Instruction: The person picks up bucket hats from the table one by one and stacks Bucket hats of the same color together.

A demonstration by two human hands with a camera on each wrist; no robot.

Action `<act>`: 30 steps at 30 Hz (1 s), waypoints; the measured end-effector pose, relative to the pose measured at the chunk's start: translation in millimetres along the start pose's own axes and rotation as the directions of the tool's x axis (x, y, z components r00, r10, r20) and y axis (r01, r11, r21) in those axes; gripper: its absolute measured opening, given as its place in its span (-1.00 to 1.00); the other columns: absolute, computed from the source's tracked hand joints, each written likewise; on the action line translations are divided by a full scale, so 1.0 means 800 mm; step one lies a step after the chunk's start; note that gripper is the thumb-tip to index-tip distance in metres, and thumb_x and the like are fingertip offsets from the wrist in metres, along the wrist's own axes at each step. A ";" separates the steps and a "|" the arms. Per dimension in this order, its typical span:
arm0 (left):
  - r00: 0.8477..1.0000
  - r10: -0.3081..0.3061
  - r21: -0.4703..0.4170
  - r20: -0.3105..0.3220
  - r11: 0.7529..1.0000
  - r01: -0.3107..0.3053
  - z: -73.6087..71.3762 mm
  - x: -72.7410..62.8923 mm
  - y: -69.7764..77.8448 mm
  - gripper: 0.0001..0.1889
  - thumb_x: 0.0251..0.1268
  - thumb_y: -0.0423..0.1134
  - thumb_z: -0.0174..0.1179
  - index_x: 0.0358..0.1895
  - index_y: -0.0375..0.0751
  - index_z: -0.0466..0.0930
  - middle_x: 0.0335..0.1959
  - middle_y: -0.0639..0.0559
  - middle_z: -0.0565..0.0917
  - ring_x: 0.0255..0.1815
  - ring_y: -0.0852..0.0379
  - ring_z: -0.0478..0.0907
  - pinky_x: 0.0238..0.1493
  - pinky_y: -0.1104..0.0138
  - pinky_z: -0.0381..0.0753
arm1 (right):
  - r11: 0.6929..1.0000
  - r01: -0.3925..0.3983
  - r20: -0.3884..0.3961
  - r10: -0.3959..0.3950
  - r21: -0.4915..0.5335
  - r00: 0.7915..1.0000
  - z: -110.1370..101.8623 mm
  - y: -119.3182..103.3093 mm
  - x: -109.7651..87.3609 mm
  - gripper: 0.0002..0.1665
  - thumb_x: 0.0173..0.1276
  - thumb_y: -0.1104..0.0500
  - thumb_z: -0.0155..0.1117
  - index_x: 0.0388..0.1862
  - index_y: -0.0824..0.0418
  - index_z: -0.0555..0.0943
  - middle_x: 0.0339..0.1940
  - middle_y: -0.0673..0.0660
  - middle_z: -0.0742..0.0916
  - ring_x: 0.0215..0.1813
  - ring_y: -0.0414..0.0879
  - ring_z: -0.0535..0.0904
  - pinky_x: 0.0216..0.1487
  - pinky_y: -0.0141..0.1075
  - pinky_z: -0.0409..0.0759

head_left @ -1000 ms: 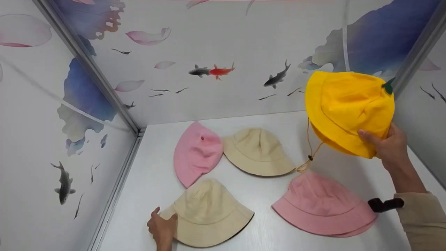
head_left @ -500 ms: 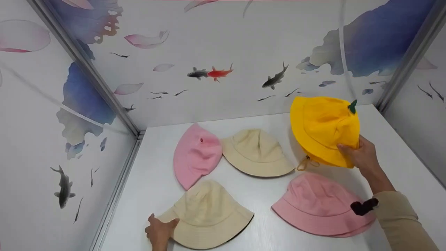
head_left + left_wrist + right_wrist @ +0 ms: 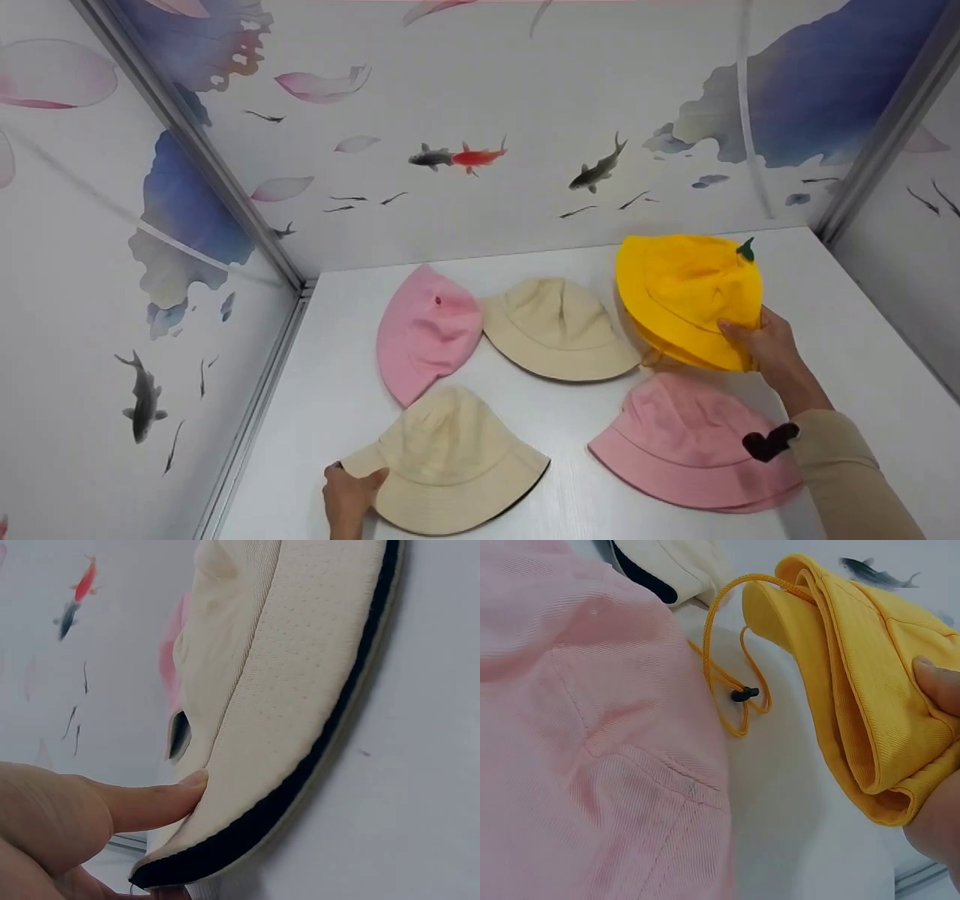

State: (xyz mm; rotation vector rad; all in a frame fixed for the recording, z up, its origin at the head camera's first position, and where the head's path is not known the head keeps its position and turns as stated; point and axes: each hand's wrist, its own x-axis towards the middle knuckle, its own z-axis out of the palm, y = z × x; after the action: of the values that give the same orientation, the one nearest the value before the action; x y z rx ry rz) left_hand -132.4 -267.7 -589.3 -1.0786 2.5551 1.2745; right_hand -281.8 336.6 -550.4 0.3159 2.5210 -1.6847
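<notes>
In the head view my right hand holds a yellow bucket hat by its right side, thumb on the outside. A green leaf-shaped tab sits on its crown. The right wrist view shows its yellow cord with a black toggle hanging near the pink hat. At the front left, my left hand pinches the brim of a beige bucket hat. The thumb lies on top of the brim, and other fingers are partly hidden beneath it. Dark lining shows along that brim's edge.
A pink bucket hat lies at the front right, partly under my right forearm. Another pink hat and a second beige hat touch each other at the back. Printed panels wall in the white table.
My right hand has brought the yellow hat down and to the left, toward the back right of the table. The left hand has stayed at the front beige hat's brim.
</notes>
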 end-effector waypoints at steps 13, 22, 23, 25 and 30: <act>0.998 0.059 0.034 -0.004 0.998 -0.059 0.000 -0.002 -0.003 -0.18 0.10 -0.16 0.43 0.18 -0.79 0.25 0.15 -0.69 0.45 0.20 -0.55 0.43 0.29 -0.19 0.45 | 0.998 -0.057 0.075 0.059 -0.027 0.995 0.003 0.015 0.012 -0.05 0.47 -0.24 0.14 0.56 0.28 0.06 0.26 0.21 0.44 0.08 0.00 0.44 -0.09 -0.48 0.57; 0.997 0.079 0.006 -0.002 0.997 -0.079 0.001 -0.002 -0.003 -0.23 0.11 -0.17 0.42 0.20 -0.74 0.33 0.19 -0.64 0.48 0.23 -0.51 0.45 0.32 -0.17 0.44 | 0.991 -0.087 0.039 0.092 -0.103 0.995 0.005 0.025 0.015 -0.15 0.51 -0.14 0.11 0.51 0.36 0.13 0.37 0.43 0.38 0.20 0.22 0.37 0.25 0.01 0.50; 0.997 0.081 -0.003 -0.005 0.997 -0.081 0.001 -0.002 -0.003 -0.23 0.12 -0.16 0.43 0.22 -0.73 0.34 0.21 -0.63 0.47 0.24 -0.51 0.44 0.33 -0.16 0.44 | 0.990 -0.091 0.024 0.094 -0.110 0.995 0.007 0.025 0.014 -0.16 0.51 -0.13 0.11 0.50 0.37 0.14 0.38 0.44 0.37 0.21 0.25 0.37 0.30 0.08 0.47; 0.997 0.079 -0.024 -0.005 0.997 -0.079 0.000 -0.002 -0.003 -0.21 0.12 -0.13 0.43 0.24 -0.71 0.34 0.24 -0.62 0.45 0.27 -0.50 0.42 0.35 -0.16 0.43 | 0.987 -0.101 -0.004 0.101 -0.123 0.995 0.009 0.024 0.013 -0.17 0.51 -0.11 0.11 0.50 0.39 0.15 0.39 0.46 0.37 0.22 0.28 0.36 0.37 0.18 0.42; 0.999 0.004 -0.101 0.041 0.995 0.000 0.000 0.001 -0.008 -0.14 0.22 -0.08 0.36 0.37 -0.66 0.21 0.34 -0.61 0.34 0.34 -0.47 0.36 0.41 -0.14 0.38 | 0.985 -0.109 -0.061 0.101 -0.137 0.993 0.017 0.022 0.010 -0.16 0.54 -0.08 0.10 0.52 0.43 0.12 0.42 0.49 0.36 0.26 0.34 0.35 0.43 0.26 0.36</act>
State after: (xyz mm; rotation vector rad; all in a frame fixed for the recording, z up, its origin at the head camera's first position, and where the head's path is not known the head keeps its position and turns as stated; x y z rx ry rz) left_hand -129.3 -270.9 -593.5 -1.0565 2.4869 1.4245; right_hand -286.0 331.2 -572.8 0.4793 2.5940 -1.4719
